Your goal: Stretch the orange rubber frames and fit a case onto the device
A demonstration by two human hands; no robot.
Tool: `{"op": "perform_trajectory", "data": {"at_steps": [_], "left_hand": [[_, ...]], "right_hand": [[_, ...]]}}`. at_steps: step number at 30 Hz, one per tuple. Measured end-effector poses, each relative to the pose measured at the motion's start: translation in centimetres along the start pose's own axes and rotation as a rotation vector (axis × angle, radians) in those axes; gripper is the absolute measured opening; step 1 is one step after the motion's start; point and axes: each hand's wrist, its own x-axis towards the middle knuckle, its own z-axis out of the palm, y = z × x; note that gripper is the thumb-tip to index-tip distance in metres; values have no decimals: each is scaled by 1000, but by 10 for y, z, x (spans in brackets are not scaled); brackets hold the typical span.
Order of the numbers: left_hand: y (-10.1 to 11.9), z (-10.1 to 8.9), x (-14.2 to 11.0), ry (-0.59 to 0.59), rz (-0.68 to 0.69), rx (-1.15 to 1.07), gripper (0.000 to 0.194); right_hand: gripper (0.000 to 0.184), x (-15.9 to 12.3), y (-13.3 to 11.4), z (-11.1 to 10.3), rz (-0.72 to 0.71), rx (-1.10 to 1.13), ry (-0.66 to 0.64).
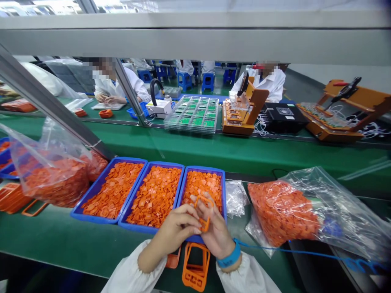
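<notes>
Both hands meet over the front of the right-hand blue tray (pixel 224 191). Between them is an orange plastic frame (pixel 205 226), tilted up. My right hand (pixel 219 235), with a blue wrist strap (pixel 229 257), grips the frame from the right. My left hand (pixel 175 228) is closed, its thumb and fingertips pinching at the frame's lower left edge; any small part in that pinch is hidden. Below the hands, orange frames with cut-out openings (pixel 195 280) lie on the green bench, and another orange piece (pixel 173 260) is partly covered by my left sleeve.
Small orange parts fill the middle tray (pixel 134 228) and left tray (pixel 94 219). Bags of orange parts (pixel 282 213) (pixel 58 183) flank them. A blue cord runs right from my wrist. Beyond a green conveyor (pixel 189 148) stand circuit-board trays (pixel 192 116) and orange fixtures (pixel 241 118); two people sit there.
</notes>
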Motion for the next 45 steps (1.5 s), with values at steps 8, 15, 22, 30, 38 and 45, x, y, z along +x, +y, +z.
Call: {"op": "perform_trajectory", "data": {"at_steps": [8,15,22,30,38,45], "left_hand": [[5,11,0,-6,-65,13,32],[17,6,12,-309,-98,121,14],[11,12,15,-284,-61,343,17],[20,7,12,-309,36,393,14],[19,-3,-17,58,539,652,17],[34,-49,-83,-70,350,772,21]], "right_hand": [[56,-4,-2,-4,64,0,-84],[60,-3,-4,-3,105,-35,-112],[56,0,-2,-6,125,-51,-148],[60,-3,-3,-4,103,-46,-135],[63,-7,-4,1,149,-76,-197],[45,-3,-5,-1,169,-22,-99]]}}
